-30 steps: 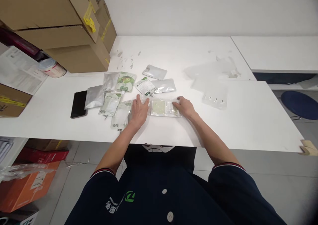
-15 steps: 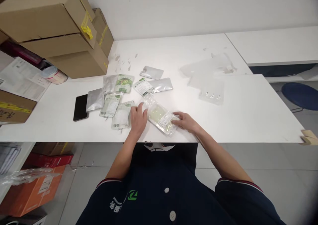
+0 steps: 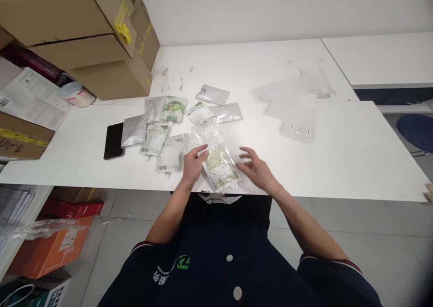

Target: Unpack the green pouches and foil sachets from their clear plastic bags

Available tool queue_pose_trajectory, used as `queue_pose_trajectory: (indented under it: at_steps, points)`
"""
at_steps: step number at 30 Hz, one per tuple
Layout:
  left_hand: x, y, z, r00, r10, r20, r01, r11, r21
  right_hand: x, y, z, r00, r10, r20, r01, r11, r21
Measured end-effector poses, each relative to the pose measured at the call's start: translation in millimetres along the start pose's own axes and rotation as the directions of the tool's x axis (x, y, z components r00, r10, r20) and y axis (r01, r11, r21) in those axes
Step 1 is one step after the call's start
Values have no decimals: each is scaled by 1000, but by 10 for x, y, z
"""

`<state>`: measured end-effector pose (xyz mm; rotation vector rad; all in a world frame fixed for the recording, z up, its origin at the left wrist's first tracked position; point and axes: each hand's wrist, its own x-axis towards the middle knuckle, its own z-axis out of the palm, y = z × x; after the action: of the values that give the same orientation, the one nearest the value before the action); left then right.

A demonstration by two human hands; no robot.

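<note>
A clear plastic bag (image 3: 220,162) with a pale green packet and a white printed label inside lies at the table's front edge. My left hand (image 3: 195,163) pinches the bag's left side between thumb and fingers. Just off the bag's right edge is my right hand (image 3: 256,169), its fingers curved and apart with nothing in them. Left of the bag lie a green-and-white spout pouch (image 3: 172,154), another such pouch (image 3: 154,139) and a pouch with a green fruit picture (image 3: 174,109). Behind the bag a white-and-green pouch (image 3: 200,113) overlaps a silver pouch (image 3: 229,112).
A black phone (image 3: 114,141) lies beside a silver pouch (image 3: 133,131). Cardboard boxes (image 3: 77,36) and a tin (image 3: 78,94) stand at the left. Clear flat bags (image 3: 297,124) rest on the right half of the white table (image 3: 352,158). A blue stool (image 3: 417,132) stands beyond.
My left hand has taken hold of the bag's left side. My right hand has come off the bag and opened. The bag has turned to lie more upright in view.
</note>
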<state>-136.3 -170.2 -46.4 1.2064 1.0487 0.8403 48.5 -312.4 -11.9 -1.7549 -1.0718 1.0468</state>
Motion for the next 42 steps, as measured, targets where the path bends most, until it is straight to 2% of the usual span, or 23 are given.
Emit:
queue_pose_trajectory:
  at_steps: [1,3,6,8,11,13,16,18,20,21,22,23,25,26,28,30,33,36,38,40,42]
  points:
    - [-6,21,22,999,14,38,-15,1000,16,74,-47,-34,997,-82,-6,82,997,-13]
    - [-40,93,61,992,32,126,-37,999,38,249,-123,-66,981,-186,49,182,981,72]
    - [-105,239,81,970,64,233,-83,994,74,485,-186,-51,980,-143,138,103,960,261]
    - [-146,336,63,962,90,256,-125,985,120,571,-213,-47,978,-89,188,32,957,287]
    - [-209,455,26,958,110,265,-165,967,194,595,-276,-83,956,-53,288,2,985,174]
    - [-237,513,5,953,104,286,-170,962,216,574,-340,-118,938,-42,343,30,999,42]
    - [-221,575,-60,954,78,288,-171,934,313,548,-427,-139,953,-117,281,163,976,-146]
    - [-174,599,-135,963,58,262,-183,855,485,568,-437,-106,956,-166,242,204,968,-143]
    - [-127,602,-210,978,82,194,-194,706,681,640,-396,-21,950,-148,276,154,988,-1]
    - [-114,595,-234,979,142,149,-205,619,758,698,-362,43,947,-122,298,102,991,82]
    - [-111,580,-244,966,234,112,-224,534,815,770,-327,119,947,-94,306,49,987,152]
    - [-117,557,-238,935,341,101,-258,455,852,852,-297,205,952,-65,299,5,980,198]
    - [-146,488,-185,849,492,193,-383,321,867,1035,-270,389,964,-26,265,-33,976,216]
    - [-160,442,-148,816,508,275,-452,266,851,1127,-280,477,970,-20,242,-26,982,185]
    - [-160,331,-82,798,436,416,-535,192,823,1288,-337,628,982,-50,181,42,998,47]
    - [-109,209,-51,825,328,460,-522,135,842,1400,-414,734,989,-112,98,128,976,-174]
    - [30,55,-70,875,236,423,-449,67,891,1450,-466,788,984,-176,4,157,868,-471]
    - [143,-15,-109,891,227,393,-411,33,911,1379,-370,639,974,-222,49,217,846,-488]
    - [173,-21,-129,893,231,385,-399,14,917,1287,-239,371,964,-259,52,256,864,-434]
    - [176,-9,-143,895,235,378,-389,1,921,1192,-95,-31,963,-262,-57,209,867,-453]
    - [168,11,-144,898,237,370,-380,-1,925,1129,24,-505,936,-233,-263,58,840,-539]
